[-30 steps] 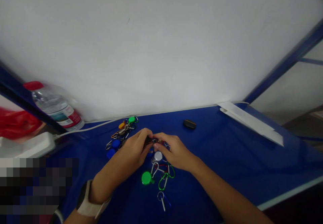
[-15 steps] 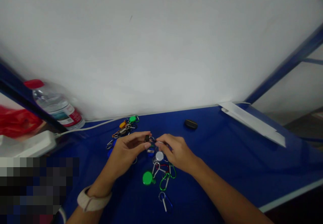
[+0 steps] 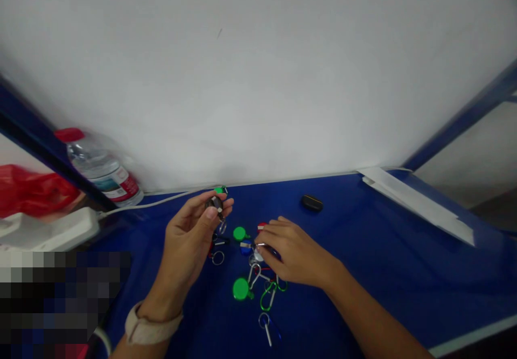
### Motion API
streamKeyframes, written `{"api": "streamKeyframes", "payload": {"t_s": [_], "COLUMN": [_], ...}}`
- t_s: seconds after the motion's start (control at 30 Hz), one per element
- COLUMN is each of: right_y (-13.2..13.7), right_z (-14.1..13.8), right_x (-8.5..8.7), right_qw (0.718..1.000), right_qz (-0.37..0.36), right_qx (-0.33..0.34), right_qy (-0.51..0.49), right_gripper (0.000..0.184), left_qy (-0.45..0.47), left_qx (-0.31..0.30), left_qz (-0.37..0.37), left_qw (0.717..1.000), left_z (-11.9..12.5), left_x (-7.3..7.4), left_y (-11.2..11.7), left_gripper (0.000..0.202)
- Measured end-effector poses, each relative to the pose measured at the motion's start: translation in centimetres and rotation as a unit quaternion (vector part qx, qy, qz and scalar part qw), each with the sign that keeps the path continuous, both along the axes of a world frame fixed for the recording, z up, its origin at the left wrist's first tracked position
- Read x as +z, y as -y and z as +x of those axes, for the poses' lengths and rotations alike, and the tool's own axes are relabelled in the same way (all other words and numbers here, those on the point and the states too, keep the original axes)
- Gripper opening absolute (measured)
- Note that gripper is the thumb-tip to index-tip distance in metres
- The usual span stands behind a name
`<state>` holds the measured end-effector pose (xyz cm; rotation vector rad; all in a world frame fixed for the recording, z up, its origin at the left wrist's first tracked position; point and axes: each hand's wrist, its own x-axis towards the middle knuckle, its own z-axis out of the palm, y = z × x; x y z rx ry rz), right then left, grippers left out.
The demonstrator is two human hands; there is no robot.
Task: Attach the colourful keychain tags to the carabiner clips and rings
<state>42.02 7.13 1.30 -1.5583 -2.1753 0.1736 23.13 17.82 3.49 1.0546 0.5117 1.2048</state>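
My left hand (image 3: pixel 189 235) is raised over the left part of the blue table, thumb and fingers closed on a black key reel (image 3: pixel 215 205) with a metal ring (image 3: pixel 223 226) hanging below. To the right, my right hand (image 3: pixel 291 248) is low over a loose group of reels and clips, its fingertips pinching a carabiner (image 3: pixel 267 248) that they partly hide. About these fingers lie a green reel (image 3: pixel 239 234), a blue reel (image 3: pixel 245 248), a red reel (image 3: pixel 262 227) and a partly covered white reel (image 3: pixel 259 256). Nearer me are another green reel (image 3: pixel 241 289), a green carabiner (image 3: pixel 268 297) and a blue carabiner (image 3: pixel 270 331).
A black oval case (image 3: pixel 312 203) lies behind my right hand. White folded paper or card (image 3: pixel 420 208) rests at the back right. At left are a red-capped water bottle (image 3: pixel 107 173), a white power strip (image 3: pixel 60 229) and its cable. More reels lie partly behind my left hand.
My hands have separated. The left has moved left and up with the black reel; the right has shifted slightly right and down, holding a carabiner. The reels between them now show more clearly.
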Motion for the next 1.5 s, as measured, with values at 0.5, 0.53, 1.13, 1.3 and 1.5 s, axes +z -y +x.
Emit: {"api": "streamKeyframes", "payload": {"t_s": [0.5, 0.53, 1.13, 1.3, 1.5], "right_y": [-0.7, -0.7, -0.1, -0.2, -0.1], "right_z": [-3.0, -3.2, -3.7, -4.1, -4.7], "right_x": [-0.5, -0.6, -1.1, -1.4, -2.0], "right_qw": [0.932, 0.928, 0.964, 0.971, 0.958], "right_qz": [-0.001, 0.000, 0.254, 0.228, 0.180], "right_qx": [-0.050, -0.050, -0.065, -0.059, -0.009], "right_qy": [-0.358, -0.369, 0.038, -0.050, -0.225], "right_gripper": [0.012, 0.014, 0.021, 0.018, 0.010], "left_qy": [-0.005, -0.007, -0.077, -0.089, -0.078], "left_qx": [-0.117, -0.120, -0.068, -0.067, -0.091], "left_qz": [-0.045, -0.046, -0.006, 0.003, -0.032], "left_qw": [0.992, 0.992, 0.995, 0.994, 0.992], "left_z": [0.9, 1.0, 1.3, 1.3, 1.2], "left_x": [-1.6, -1.6, -2.4, -2.2, -2.3], "left_y": [2.6, 2.7, 3.0, 3.1, 2.8], "left_gripper": [0.022, 0.023, 0.026, 0.024, 0.025]}}
